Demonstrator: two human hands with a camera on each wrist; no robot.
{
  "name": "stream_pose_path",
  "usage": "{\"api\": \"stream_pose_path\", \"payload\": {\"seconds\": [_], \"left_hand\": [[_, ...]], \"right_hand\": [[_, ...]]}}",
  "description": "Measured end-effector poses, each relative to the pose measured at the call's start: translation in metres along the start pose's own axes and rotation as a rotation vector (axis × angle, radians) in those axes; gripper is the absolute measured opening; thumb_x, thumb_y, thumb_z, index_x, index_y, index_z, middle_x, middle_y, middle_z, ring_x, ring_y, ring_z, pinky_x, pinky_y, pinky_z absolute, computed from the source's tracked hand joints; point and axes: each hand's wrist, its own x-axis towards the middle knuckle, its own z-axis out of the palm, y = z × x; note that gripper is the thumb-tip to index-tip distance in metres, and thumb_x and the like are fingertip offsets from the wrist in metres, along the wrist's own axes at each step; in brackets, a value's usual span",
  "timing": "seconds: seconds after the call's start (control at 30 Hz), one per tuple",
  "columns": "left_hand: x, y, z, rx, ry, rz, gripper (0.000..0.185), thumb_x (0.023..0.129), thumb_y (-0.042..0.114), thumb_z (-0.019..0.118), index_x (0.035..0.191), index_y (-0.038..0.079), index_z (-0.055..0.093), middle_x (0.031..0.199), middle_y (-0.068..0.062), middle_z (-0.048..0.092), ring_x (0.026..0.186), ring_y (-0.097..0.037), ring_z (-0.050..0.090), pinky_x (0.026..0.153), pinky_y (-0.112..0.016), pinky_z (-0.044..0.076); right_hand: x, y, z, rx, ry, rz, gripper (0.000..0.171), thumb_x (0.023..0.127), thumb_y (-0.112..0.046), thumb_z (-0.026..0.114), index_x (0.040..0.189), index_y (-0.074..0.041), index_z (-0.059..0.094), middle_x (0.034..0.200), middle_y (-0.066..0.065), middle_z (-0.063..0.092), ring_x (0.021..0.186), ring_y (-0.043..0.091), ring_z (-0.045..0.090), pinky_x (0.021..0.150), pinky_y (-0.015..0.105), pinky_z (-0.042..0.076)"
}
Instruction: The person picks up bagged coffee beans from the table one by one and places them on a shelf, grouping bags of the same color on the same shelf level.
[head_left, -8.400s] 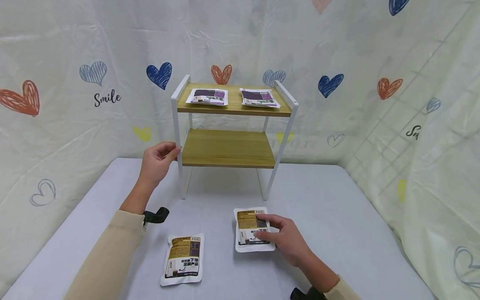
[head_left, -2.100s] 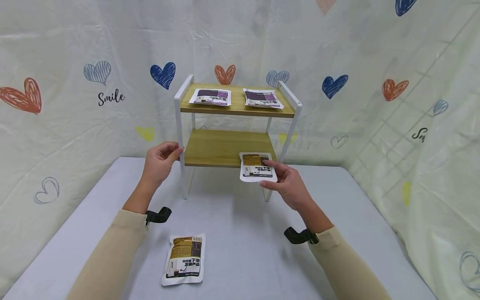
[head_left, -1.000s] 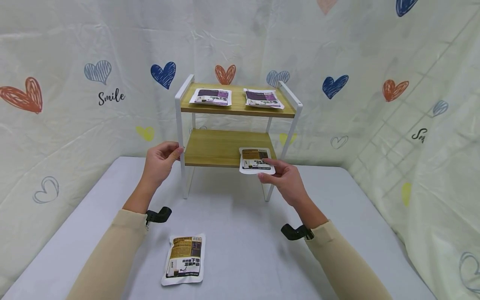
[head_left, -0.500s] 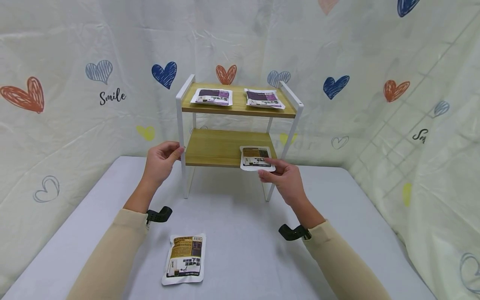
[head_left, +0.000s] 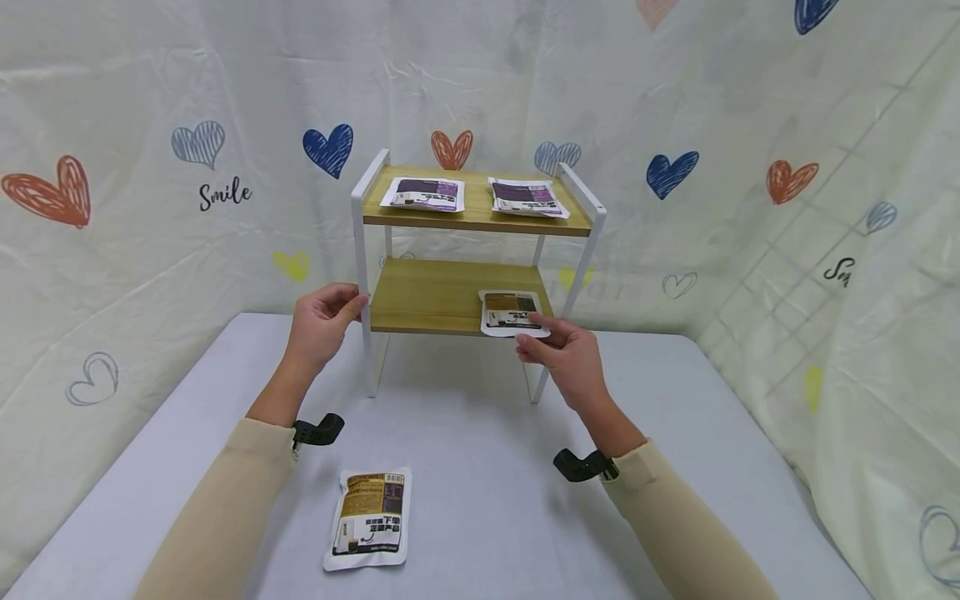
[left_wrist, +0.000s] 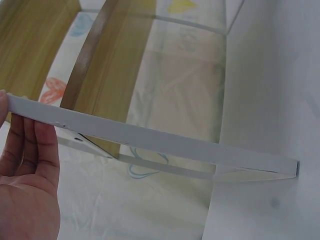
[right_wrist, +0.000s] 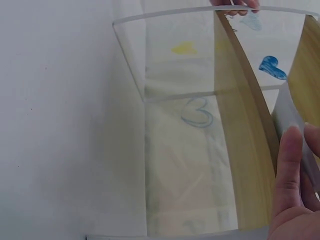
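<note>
A white pouch with a brown-and-white label [head_left: 508,310] lies over the right front of the lower wooden shelf [head_left: 427,296], its near edge at the board's front edge. My right hand [head_left: 566,357] pinches its near right corner between thumb and fingers; the right wrist view shows the pouch [right_wrist: 287,107] edge-on beside the board. On the left, my left hand [head_left: 318,323] holds the rack's white front leg [head_left: 361,267], fingers behind it in the left wrist view. Another such pouch [head_left: 369,518] lies flat on the table, label up.
Two purple-labelled pouches, left [head_left: 424,194] and right [head_left: 527,198], lie on the upper wooden shelf [head_left: 472,218]. The two-tier rack stands at the back of a white-covered table [head_left: 480,500]. Heart-printed sheeting [head_left: 247,75] hangs behind it and at the right.
The right hand has carried its pouch from the table up to the lower shelf, then slid slightly farther back over the board. My left hand keeps its hold on the leg.
</note>
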Motion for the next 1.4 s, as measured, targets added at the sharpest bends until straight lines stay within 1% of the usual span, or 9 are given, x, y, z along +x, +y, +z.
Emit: {"api": "stream_pose_path", "payload": {"seconds": [0.13,0.23,0.4,0.67,0.77,1.03,1.13,1.3,1.4], "left_hand": [[-0.001,0.002,0.0,0.0,0.0,-0.006,0.034,0.099,0.028,0.068,0.116,-0.001,0.071,0.101,-0.008,0.072,0.083,-0.009,0.065,0.078,-0.015,0.057],[-0.001,0.002,0.0,-0.004,-0.002,-0.008,0.036,0.099,0.027,0.068,0.117,-0.004,0.07,0.101,-0.005,0.072,0.083,-0.009,0.065,0.079,-0.016,0.057],[-0.001,0.001,0.0,-0.011,-0.003,-0.004,0.037,0.099,0.028,0.069,0.117,-0.003,0.07,0.098,0.002,0.071,0.083,-0.009,0.065,0.079,-0.016,0.057],[-0.001,-0.001,-0.001,-0.002,-0.005,0.003,0.036,0.099,0.031,0.069,0.116,0.0,0.071,0.097,0.002,0.071,0.083,-0.009,0.066,0.078,-0.015,0.057],[-0.001,-0.001,0.0,0.001,-0.002,-0.001,0.037,0.099,0.031,0.068,0.117,-0.001,0.071,0.098,0.003,0.071,0.083,-0.009,0.066,0.078,-0.015,0.057],[-0.001,0.0,0.0,-0.007,-0.002,0.0,0.036,0.099,0.032,0.068,0.117,0.001,0.072,0.099,0.006,0.071,0.084,-0.009,0.067,0.079,-0.015,0.057],[-0.001,0.0,0.0,-0.006,-0.004,-0.001,0.036,0.099,0.032,0.068,0.117,0.002,0.072,0.1,0.006,0.071,0.085,-0.009,0.067,0.08,-0.015,0.057],[-0.001,-0.001,0.0,-0.007,-0.006,0.0,0.036,0.099,0.032,0.068,0.118,0.001,0.072,0.101,0.005,0.071,0.086,-0.01,0.067,0.08,-0.015,0.057],[-0.001,-0.001,0.0,-0.007,-0.005,0.0,0.037,0.099,0.032,0.068,0.118,0.0,0.072,0.1,0.005,0.071,0.085,-0.009,0.066,0.08,-0.016,0.058]], "right_hand": [[0.0,-0.002,0.002,-0.004,0.017,0.014,0.052,0.088,-0.018,0.081,0.136,-0.006,0.065,0.098,0.005,0.076,0.08,0.013,0.077,0.079,0.031,0.063],[0.001,-0.003,0.003,0.001,0.034,0.014,0.051,0.088,-0.016,0.081,0.135,-0.005,0.066,0.098,0.005,0.076,0.077,0.013,0.077,0.078,0.031,0.063],[0.003,-0.002,0.005,0.003,0.058,0.01,0.049,0.088,-0.016,0.082,0.132,-0.003,0.067,0.089,0.001,0.077,0.075,0.014,0.077,0.076,0.033,0.064],[0.004,-0.004,0.009,-0.022,0.082,0.007,0.047,0.087,-0.017,0.083,0.129,-0.002,0.069,0.084,-0.002,0.078,0.072,0.013,0.077,0.074,0.033,0.064],[0.004,-0.006,0.01,-0.043,0.091,0.007,0.046,0.087,-0.018,0.083,0.128,-0.002,0.069,0.086,0.003,0.079,0.071,0.013,0.076,0.073,0.033,0.064],[0.005,-0.008,0.012,-0.083,0.13,0.032,0.046,0.086,-0.019,0.083,0.127,-0.002,0.07,0.104,0.028,0.075,0.069,0.013,0.076,0.069,0.031,0.064],[0.005,-0.01,0.013,-0.104,0.137,0.027,0.045,0.086,-0.02,0.084,0.126,-0.002,0.07,0.104,0.03,0.074,0.067,0.013,0.076,0.067,0.031,0.063],[0.004,-0.011,0.012,-0.151,0.154,0.002,0.042,0.086,-0.02,0.084,0.123,-0.003,0.072,0.096,0.022,0.078,0.064,0.012,0.075,0.064,0.03,0.063],[0.004,-0.011,0.012,-0.171,0.158,-0.016,0.041,0.086,-0.02,0.084,0.122,-0.003,0.073,0.096,0.023,0.077,0.063,0.012,0.075,0.063,0.03,0.063]]}}
